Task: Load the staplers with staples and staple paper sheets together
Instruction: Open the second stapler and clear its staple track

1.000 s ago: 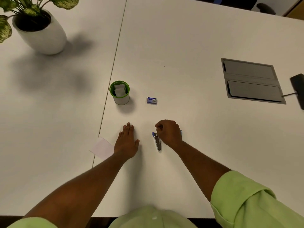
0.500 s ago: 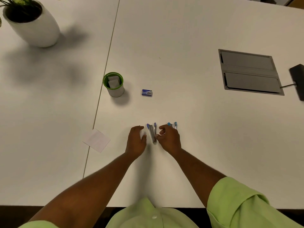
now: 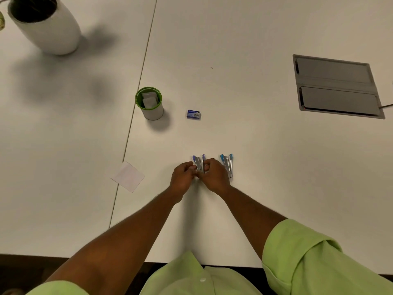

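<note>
Two small staplers lie on the white table [image 3: 255, 167], both swung open in a V. The purple-tipped stapler [image 3: 199, 163] sits between my hands: my left hand [image 3: 183, 179] grips it from the left and my right hand [image 3: 214, 177] pinches it from the right. The blue-tipped stapler [image 3: 228, 165] lies just right of my right hand, untouched. A small blue box of staples [image 3: 193, 114] rests farther back. A white paper sheet [image 3: 127, 176] lies to the left across the table seam. A green-rimmed cup [image 3: 150, 103] holds more folded paper.
A white plant pot [image 3: 46, 26] stands at the far left corner. A grey cable hatch [image 3: 338, 87] is set into the table at the right. The table's front edge runs just before my torso.
My left hand has slid right from flat on the table and taken hold of the purple stapler. That stapler now stands open, and the second stapler has come into view beside my right hand.
</note>
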